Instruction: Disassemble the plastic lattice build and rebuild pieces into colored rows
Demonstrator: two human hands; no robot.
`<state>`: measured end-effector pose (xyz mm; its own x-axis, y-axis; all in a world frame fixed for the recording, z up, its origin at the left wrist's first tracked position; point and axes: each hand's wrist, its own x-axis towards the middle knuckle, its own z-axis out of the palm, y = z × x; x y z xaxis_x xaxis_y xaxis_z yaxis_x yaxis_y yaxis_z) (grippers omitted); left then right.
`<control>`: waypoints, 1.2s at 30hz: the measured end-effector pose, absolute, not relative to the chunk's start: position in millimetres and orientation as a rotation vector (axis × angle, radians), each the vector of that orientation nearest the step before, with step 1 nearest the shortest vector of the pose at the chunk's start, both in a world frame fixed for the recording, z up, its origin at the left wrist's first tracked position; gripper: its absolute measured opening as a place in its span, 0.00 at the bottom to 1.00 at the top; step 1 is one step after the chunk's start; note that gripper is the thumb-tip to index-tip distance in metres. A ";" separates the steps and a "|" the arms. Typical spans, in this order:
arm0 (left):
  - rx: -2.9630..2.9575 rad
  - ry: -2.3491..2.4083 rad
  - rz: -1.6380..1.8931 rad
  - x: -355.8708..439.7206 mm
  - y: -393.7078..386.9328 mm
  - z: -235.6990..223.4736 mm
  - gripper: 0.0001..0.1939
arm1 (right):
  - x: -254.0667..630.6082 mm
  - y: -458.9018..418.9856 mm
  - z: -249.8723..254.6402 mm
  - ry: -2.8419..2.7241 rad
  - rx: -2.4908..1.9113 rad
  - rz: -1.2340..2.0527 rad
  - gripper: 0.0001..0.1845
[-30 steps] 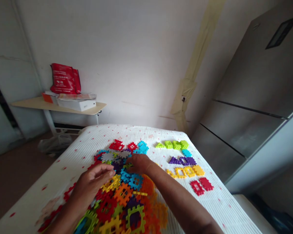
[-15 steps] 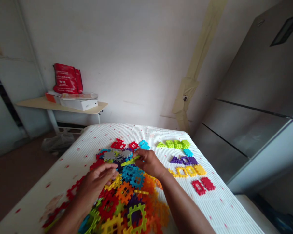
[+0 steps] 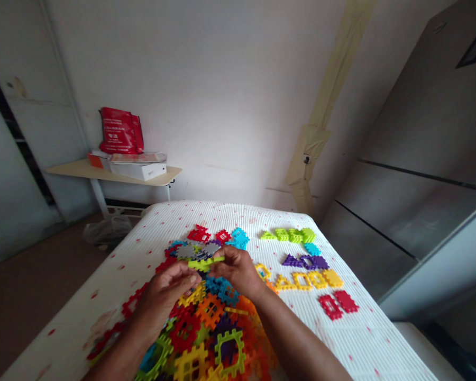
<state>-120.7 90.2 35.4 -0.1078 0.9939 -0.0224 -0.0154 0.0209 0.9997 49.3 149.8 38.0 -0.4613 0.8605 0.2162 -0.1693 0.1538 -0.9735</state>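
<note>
A lime green notched plastic tile (image 3: 203, 263) is held nearly edge-on above the pile. My right hand (image 3: 240, 272) pinches its right end between thumb and fingers. At the other end, the curled fingers of my left hand (image 3: 170, 286) close on the tile. Below both hands spreads a heap of interlocking tiles, among them an orange window tile (image 3: 210, 311), a blue tile (image 3: 227, 292) and a lime green frame (image 3: 230, 353). Grey tiles (image 3: 185, 251) lie just beyond my fingers. My forearms cover part of the heap.
Sorted rows lie on the right: lime green tiles (image 3: 289, 235), purple tiles (image 3: 306, 261), yellow tiles (image 3: 301, 280) and red tiles (image 3: 338, 304). A white spotted cloth (image 3: 293, 323) covers the table. Behind stands a side table (image 3: 75, 168) with a red bag (image 3: 121, 131); a fridge (image 3: 412, 159) is at right.
My left hand has come up to the lime green tile and closed on its left end. The view has shifted slightly left. A yellow piece now shows beside my right wrist.
</note>
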 end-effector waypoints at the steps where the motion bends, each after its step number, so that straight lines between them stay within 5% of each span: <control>1: 1.136 1.306 1.273 -119.8 89.7 37.5 0.12 | 46.9 148.9 38.0 -1.499 -0.693 1.513 0.14; 26: 1.113 1.276 1.299 -124.7 89.6 36.0 0.13 | 32.4 138.2 26.3 -1.812 -0.954 1.275 0.17; 34: 1.046 1.499 1.344 -124.0 91.1 38.3 0.19 | 50.6 134.1 53.9 -2.154 -0.981 0.597 0.06; 36: 1.074 1.499 1.313 -124.2 91.3 38.1 0.18 | 53.6 131.9 59.5 -2.225 -0.895 0.428 0.11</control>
<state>-124.2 91.3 38.1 -0.2695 0.9612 -0.0585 0.0687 0.0798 0.9944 53.6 131.9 59.5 -0.5239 0.7050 0.4780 0.4772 0.7078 -0.5209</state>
